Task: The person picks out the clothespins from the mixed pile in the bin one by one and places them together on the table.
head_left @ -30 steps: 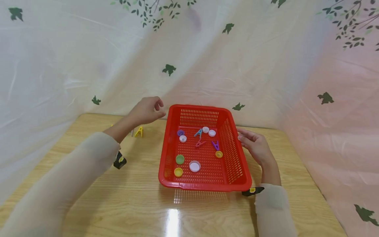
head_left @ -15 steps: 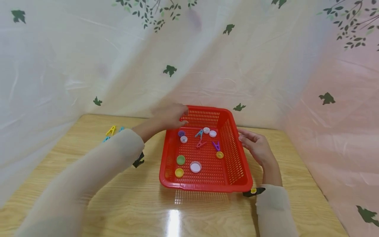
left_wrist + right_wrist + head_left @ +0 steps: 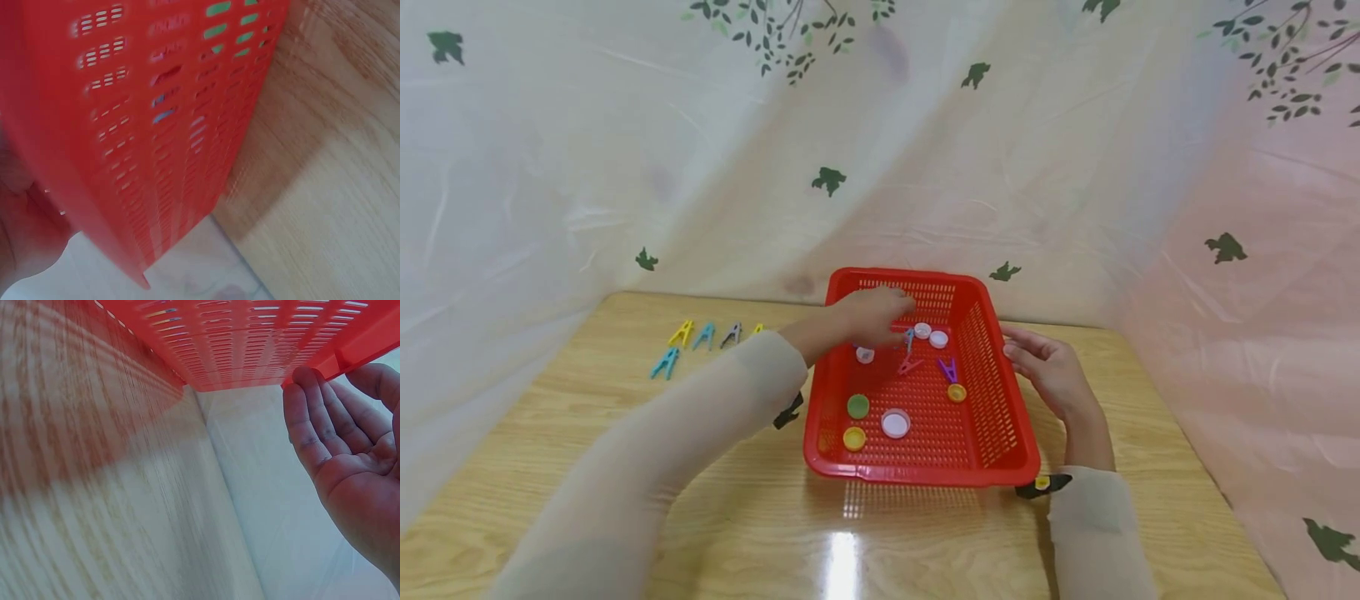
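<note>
A red plastic basket (image 3: 921,476) stands on the wooden table, with small clothespins and bottle caps on its floor. My left hand (image 3: 868,317) reaches over the left rim into it, thumb and forefinger apart, right at a blue clothespin (image 3: 909,337) that they partly cover. Beside it lie a red clothespin (image 3: 909,364) and a purple clothespin (image 3: 948,370). My right hand (image 3: 1051,371) holds the basket's right rim; in the right wrist view its fingers (image 3: 306,419) reach up to the rim's underside, with the thumb at the outer edge.
Several clothespins, among them a yellow clothespin (image 3: 682,333) and a blue clothespin (image 3: 665,363), lie on the table (image 3: 737,500) left of the basket. In the basket are a green cap (image 3: 858,407), a yellow cap (image 3: 853,438) and white caps (image 3: 895,423). A pale curtain hangs behind.
My left hand has moved right from beside the basket, over its left rim and down into it, uncovering the clothespins on the table. The right hand has stayed on the rim.
</note>
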`<state>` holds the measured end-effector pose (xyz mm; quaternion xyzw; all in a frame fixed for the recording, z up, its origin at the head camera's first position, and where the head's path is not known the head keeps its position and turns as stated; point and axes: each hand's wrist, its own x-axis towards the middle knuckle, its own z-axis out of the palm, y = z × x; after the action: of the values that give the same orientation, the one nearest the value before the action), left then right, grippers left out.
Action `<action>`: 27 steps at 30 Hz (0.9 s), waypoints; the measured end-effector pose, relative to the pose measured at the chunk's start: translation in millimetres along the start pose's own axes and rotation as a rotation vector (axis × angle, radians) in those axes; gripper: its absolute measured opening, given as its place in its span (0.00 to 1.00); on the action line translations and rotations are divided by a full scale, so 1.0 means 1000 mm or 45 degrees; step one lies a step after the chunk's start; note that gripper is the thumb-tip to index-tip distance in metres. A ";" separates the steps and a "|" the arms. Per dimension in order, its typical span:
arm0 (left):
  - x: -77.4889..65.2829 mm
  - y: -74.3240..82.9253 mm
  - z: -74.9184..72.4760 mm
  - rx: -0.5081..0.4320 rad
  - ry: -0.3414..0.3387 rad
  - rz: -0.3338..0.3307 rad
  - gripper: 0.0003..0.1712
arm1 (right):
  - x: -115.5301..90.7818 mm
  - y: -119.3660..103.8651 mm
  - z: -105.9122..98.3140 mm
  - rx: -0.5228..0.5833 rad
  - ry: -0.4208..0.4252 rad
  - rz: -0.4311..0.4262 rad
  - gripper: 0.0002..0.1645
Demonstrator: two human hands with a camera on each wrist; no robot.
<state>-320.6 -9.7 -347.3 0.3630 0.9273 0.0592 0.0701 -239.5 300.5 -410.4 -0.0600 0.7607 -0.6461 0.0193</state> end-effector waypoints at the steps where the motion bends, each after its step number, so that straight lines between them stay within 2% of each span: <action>1: 0.001 0.002 0.002 -0.019 -0.018 0.000 0.32 | 0.000 0.000 0.000 -0.003 0.003 0.003 0.32; 7: 0.003 0.004 0.017 -0.180 -0.126 0.038 0.31 | 0.001 -0.001 0.002 -0.021 0.004 0.018 0.32; 12: 0.005 0.004 0.025 -0.230 -0.180 0.040 0.32 | 0.003 -0.001 0.003 -0.047 0.003 0.022 0.33; 21: 0.005 0.001 0.038 -0.162 -0.199 0.039 0.37 | 0.002 -0.001 0.001 -0.049 0.010 0.006 0.32; 27: 0.005 -0.002 0.047 -0.040 -0.221 0.086 0.38 | 0.003 0.000 0.000 -0.018 0.000 0.001 0.31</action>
<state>-316.9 -4.8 -394.4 0.3965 0.9040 0.0444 0.1537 -242.6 300.3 -409.9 -0.0598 0.7653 -0.6407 0.0192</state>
